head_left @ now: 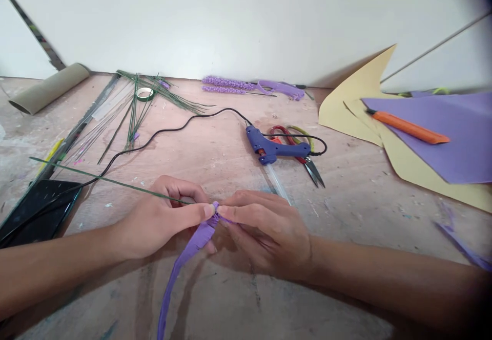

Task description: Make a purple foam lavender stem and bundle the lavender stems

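My left hand (165,217) pinches a thin green wire stem (100,180) that runs off to the left across the table. My right hand (265,230) meets it fingertip to fingertip, closed on the top end of a purple fringed paper strip (180,263). The strip hangs down from the pinch toward the near edge of the table. Both hands rest low over the wooden tabletop (215,171), and the point where wire and strip meet is mostly hidden by my fingers.
A blue glue gun (274,148) with a black cord lies behind my hands, with scissors (307,158) beside it. Green wires and a tape roll (144,93) lie at back left, finished purple stems (230,85) at the back, yellow and purple paper with an orange cutter (409,127) at right, a dark tray (36,212) at left.
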A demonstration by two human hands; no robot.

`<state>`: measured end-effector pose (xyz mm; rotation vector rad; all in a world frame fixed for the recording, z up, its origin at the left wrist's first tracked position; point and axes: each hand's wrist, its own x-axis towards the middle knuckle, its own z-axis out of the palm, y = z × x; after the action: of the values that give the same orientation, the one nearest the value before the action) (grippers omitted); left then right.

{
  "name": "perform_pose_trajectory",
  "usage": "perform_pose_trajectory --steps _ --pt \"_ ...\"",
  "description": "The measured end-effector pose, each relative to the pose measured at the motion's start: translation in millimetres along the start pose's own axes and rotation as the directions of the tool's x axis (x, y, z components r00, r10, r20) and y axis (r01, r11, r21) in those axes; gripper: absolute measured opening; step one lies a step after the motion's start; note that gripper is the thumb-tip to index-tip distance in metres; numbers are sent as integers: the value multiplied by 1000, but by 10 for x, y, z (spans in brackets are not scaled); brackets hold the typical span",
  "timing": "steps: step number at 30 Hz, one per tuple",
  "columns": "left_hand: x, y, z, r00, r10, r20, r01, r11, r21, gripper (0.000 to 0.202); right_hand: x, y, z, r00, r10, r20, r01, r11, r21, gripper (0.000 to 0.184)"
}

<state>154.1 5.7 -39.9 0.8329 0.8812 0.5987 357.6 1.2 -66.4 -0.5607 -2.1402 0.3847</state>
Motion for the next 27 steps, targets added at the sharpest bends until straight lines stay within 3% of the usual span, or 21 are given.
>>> perform_pose_trajectory --steps 5,9,12,16,20,23,27 --pt "-19 13 -9 999 19 -41 -17 998 55 31 -10 -22 -37 993 117 23 -119 988 94 30" --pt "-13 -11 -19 996 61 -57 -54 992 115 29 0 -35 -32 975 186 123 -201 972 124 20" --pt "17 -30 -58 991 134 -31 -126 974 187 27 77 -22 -112 965 224 134 -236 968 89 15" --pt "59 -20 -154 981 192 27 -193 953 234 32 249 159 -460 939 305 159 -272 941 -202 14" --pt "79 12 -230 979 199 52 -206 952 228 36 299 483 -831 869 434 235 -232 780 -582 23" --pt "85 9 -249 974 214 78 -225 956 189 34 229 669 -930 809 525 265 -201 670 -714 36" --pt "90 -1 -253 972 214 98 -226 964 137 29 170 788 -908 782 578 232 -245 628 -738 43"
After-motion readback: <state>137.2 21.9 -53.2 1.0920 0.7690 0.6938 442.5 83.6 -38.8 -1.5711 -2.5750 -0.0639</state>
